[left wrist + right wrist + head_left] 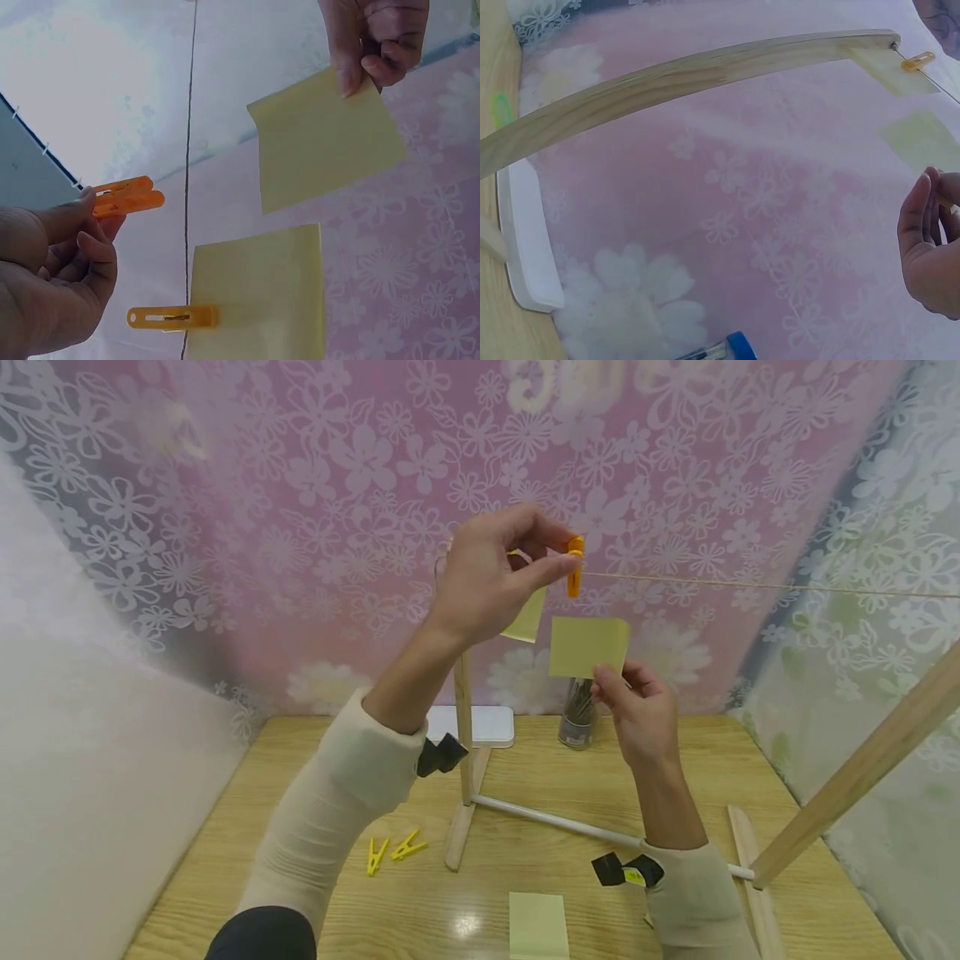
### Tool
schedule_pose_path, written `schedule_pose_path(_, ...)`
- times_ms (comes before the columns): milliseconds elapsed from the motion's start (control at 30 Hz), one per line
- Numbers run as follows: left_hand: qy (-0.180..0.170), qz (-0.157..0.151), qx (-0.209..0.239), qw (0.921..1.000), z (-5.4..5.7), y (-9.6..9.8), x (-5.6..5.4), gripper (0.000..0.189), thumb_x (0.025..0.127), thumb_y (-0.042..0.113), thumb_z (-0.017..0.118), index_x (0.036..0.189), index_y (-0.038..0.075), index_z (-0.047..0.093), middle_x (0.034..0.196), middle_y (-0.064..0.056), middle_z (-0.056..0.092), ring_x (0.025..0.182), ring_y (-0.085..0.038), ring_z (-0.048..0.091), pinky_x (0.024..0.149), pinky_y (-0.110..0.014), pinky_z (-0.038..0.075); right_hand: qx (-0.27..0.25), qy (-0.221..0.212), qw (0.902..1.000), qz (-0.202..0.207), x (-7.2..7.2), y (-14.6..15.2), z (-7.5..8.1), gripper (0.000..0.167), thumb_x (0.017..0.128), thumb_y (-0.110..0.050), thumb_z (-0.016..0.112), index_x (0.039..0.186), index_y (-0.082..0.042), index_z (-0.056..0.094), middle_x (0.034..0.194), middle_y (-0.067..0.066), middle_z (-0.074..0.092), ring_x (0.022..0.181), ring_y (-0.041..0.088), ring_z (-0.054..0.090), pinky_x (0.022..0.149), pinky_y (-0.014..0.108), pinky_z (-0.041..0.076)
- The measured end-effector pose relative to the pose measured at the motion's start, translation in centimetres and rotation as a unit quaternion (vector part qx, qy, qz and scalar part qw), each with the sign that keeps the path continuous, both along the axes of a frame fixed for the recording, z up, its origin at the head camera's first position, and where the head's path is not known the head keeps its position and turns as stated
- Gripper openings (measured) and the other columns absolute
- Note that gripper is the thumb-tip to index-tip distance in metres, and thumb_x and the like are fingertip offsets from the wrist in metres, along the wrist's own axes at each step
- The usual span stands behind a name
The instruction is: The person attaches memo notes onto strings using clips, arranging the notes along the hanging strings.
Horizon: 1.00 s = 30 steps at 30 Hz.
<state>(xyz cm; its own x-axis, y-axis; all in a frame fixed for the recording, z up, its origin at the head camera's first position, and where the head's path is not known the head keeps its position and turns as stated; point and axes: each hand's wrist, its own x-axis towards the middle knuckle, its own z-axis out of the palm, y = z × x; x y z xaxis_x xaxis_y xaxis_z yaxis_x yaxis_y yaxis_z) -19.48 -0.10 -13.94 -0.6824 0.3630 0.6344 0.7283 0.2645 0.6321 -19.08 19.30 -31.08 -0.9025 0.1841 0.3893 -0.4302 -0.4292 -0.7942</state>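
My left hand [491, 572] pinches an orange clothespin [574, 568] near the string [712, 581]. In the left wrist view the clothespin [127, 196] is apart from the string, to its left. Lower and to the right, my right hand [643, 710] holds a yellow sticky note [587, 646] by its bottom edge, between thumb and fingers. That note is below the string and does not touch it. Another yellow note [259, 292] hangs on the string from a second orange clothespin [172, 317]; in the head view my left hand partly covers it.
The string runs between wooden posts [862, 760] joined by a white bar [555, 818]. Two yellow clothespins [377, 856] and a yellow note [538, 922] lie on the table [300, 793]. Behind stand a jar of dark sticks [576, 727] and a white flat box [491, 727].
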Motion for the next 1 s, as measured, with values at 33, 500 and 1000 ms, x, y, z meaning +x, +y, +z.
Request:
schedule_pose_path(33, 0.004, 0.007, -0.004, 1.0000, 0.1, 0.2, 0.0, 0.017, 0.085, 0.015, 0.071, 0.097, 0.004, 0.067, 0.093, -0.005, 0.070, 0.072, -0.011, 0.056, 0.067, -0.018, 0.048, 0.001, -0.001, 1.0000, -0.003, -0.1, -0.1, 0.2, 0.007, 0.085, 0.004, 0.064, 0.086, -0.002, 0.065, 0.079, 0.005, 0.063, 0.067, 0.012, 0.061, 0.064, 0.019, 0.053)
schedule_pose_path(500, -0.010, 0.066, -0.003, 0.9978, 0.6, 2.0, -1.0, 0.014, 0.082, 0.019, 0.073, 0.093, 0.010, 0.072, 0.094, 0.000, 0.073, 0.056, -0.011, 0.044, 0.050, -0.017, 0.033, -0.027, -0.001, 0.9996, -0.008, -1.4, -0.7, 2.0, 0.006, 0.085, 0.003, 0.066, 0.085, -0.004, 0.066, 0.077, 0.004, 0.063, 0.065, 0.012, 0.061, 0.060, 0.017, 0.052)
schedule_pose_path(1000, -0.044, 0.063, -0.011, 0.9970, 0.2, 2.6, -0.9, 0.010, 0.082, 0.014, 0.074, 0.091, 0.010, 0.072, 0.094, 0.001, 0.072, 0.070, -0.011, 0.057, 0.061, -0.018, 0.045, -0.037, 0.031, 0.9988, 0.011, -1.2, -1.3, 3.4, 0.009, 0.086, 0.004, 0.063, 0.084, -0.004, 0.067, 0.076, 0.003, 0.064, 0.064, 0.012, 0.060, 0.060, 0.018, 0.051)
